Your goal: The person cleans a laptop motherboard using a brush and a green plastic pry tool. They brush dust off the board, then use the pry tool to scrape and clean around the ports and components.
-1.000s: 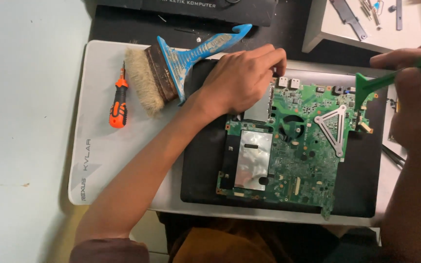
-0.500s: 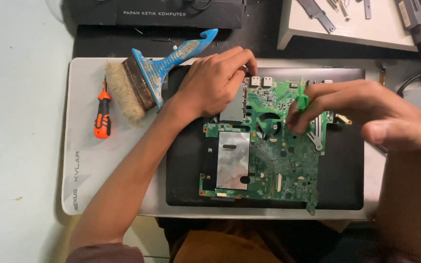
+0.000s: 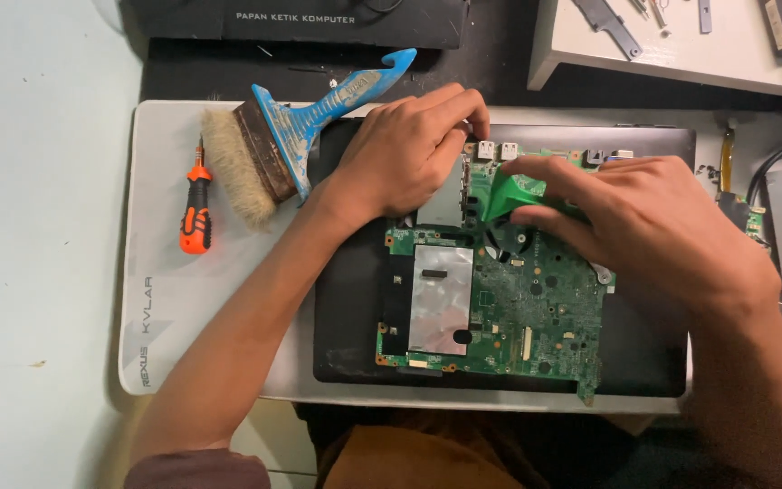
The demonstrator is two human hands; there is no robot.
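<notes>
Green laptop motherboard [image 3: 518,308] lay under both hands: left hand [image 3: 405,154] curled, fingertips pressing its far edge, right hand [image 3: 653,222] gripping a green plastic pry tool [image 3: 510,192].

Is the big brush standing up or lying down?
Lying down: the blue-handled bristle brush rests flat on the grey mat, bristles pointing left.

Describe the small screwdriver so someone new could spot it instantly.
Start at the pale grey rectangular work mat under the opened laptop. Near its upper left lies a blue-handled bristle brush; just left of its bristles is the small orange-and-black screwdriver, the only orange thing there.
</notes>
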